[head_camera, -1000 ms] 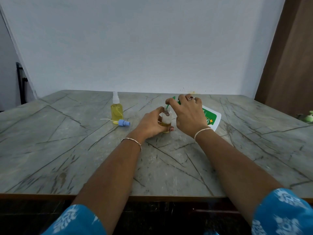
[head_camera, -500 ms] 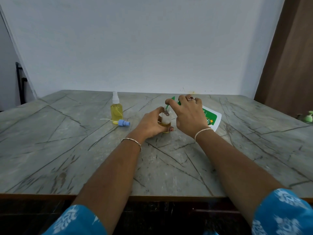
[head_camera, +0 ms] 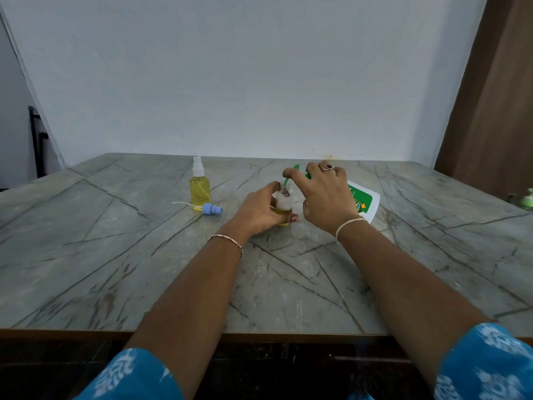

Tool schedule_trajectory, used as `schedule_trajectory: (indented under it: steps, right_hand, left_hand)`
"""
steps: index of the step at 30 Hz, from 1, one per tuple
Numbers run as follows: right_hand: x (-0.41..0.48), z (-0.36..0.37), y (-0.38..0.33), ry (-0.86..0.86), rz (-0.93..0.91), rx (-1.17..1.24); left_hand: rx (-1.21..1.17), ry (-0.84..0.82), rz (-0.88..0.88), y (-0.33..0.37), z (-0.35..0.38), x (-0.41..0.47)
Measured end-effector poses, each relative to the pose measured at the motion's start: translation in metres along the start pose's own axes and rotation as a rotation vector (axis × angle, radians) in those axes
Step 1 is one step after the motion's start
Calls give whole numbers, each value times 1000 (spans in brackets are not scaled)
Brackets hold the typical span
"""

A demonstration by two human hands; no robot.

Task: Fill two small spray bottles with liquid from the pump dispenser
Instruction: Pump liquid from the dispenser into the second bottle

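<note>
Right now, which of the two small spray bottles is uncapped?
The bottle in the left hand, nearly empty; the full yellow bottle wears its white sprayer.

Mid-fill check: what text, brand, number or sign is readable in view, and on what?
Green label on the pump dispenser: white lettering, too blurred to read; a yellow cross-shaped mark beside it.
On the capped spray bottle: no text visible.
On the open bottle: no text visible.
</note>
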State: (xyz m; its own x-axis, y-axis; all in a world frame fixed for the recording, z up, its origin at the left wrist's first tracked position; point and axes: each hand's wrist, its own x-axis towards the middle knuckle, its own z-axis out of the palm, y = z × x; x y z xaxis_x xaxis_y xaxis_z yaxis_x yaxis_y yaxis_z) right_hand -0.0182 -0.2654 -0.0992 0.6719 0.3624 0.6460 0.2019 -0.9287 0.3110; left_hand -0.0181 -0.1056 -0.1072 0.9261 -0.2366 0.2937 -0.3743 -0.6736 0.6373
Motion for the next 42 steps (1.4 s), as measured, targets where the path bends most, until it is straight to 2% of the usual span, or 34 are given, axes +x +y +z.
schedule_trajectory:
  steps: [18,27,42]
  right_hand:
    - [-3,3,6,24,-59,-24]
    - [1,1,-2,25,-8,-3]
    - [-4,-1,2,-3,-35,-42]
  left_hand:
    - [-68,-1,-3,-4,1,2]
    - [-62,4,7,-2,1,1]
    - [-40,33,22,-5,2,3]
